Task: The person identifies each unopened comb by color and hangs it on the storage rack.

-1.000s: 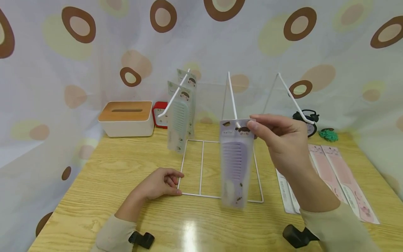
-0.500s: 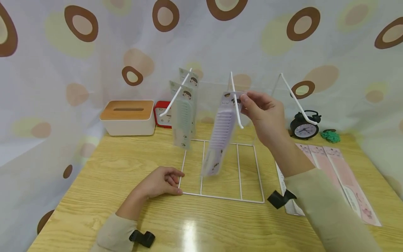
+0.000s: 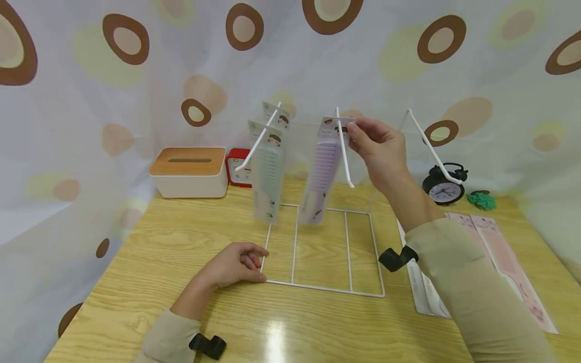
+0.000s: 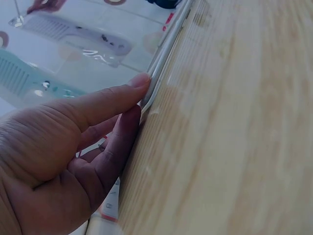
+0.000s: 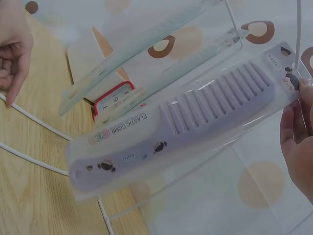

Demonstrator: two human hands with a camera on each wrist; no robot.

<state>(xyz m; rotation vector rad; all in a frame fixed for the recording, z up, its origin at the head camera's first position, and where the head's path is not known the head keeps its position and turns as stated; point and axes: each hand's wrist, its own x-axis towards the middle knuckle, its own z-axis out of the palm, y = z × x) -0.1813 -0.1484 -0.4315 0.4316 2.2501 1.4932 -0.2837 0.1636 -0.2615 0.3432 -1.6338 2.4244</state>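
My right hand (image 3: 381,146) pinches the top corner of a packaged purple comb (image 3: 324,166). The package hangs on the middle hook (image 3: 345,159) of a white wire display rack, whose rod passes through the header card. In the right wrist view the comb (image 5: 215,112) lies slantwise in its clear sleeve, teeth upward. At the front left corner of the rack's base (image 3: 317,288), my left hand (image 3: 238,264) holds the wire between thumb and fingers. Two packaged mint-green combs (image 3: 266,171) hang one behind the other on the left hook (image 3: 254,148).
The right hook (image 3: 431,143) carries nothing. Several pink packages (image 3: 501,252) lie on the table at right, partly behind my sleeve. Behind stand a tissue box (image 3: 188,184), a red clock (image 3: 238,174), a black alarm clock (image 3: 444,190) and a green bundle (image 3: 482,200).
My right hand has slid the purple comb package from the tip of the middle hook back along the rod, away from me. My left hand stays on the rack's corner.
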